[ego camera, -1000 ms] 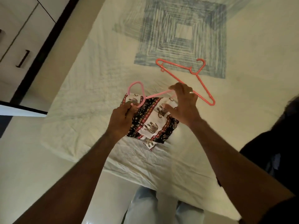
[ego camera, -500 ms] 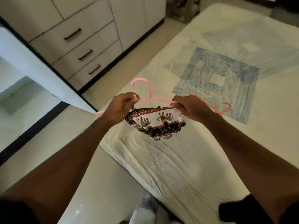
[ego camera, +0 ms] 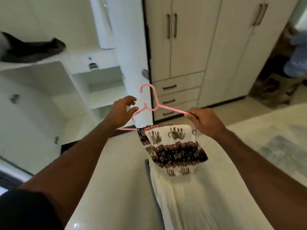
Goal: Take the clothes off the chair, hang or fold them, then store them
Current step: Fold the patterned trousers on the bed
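Observation:
A pink plastic hanger (ego camera: pixel 156 105) is held up in front of me, its hook pointing up. An elephant-print cloth (ego camera: pixel 174 143) in white, black and red hangs folded over its bottom bar. My right hand (ego camera: pixel 206 121) pinches the hanger's right shoulder end. My left hand (ego camera: pixel 122 110) sits at the hanger's left shoulder with fingers spread and loosely bent, the thumb just touching the bar, not gripping it.
An open white wardrobe (ego camera: pixel 69 83) with shelves stands left, a dark garment (ego camera: pixel 31 50) lying on its upper shelf. Its open door (ego camera: pixel 127 52) is straight ahead. Beige cupboards with drawers (ego camera: pixel 181 95) line the back. The bed (ego camera: pixel 232 180) lies at lower right.
I have turned from the bed towards the wardrobe and lifted the hanger with the cloth off the bed. My left hand has loosened its grip near the hook.

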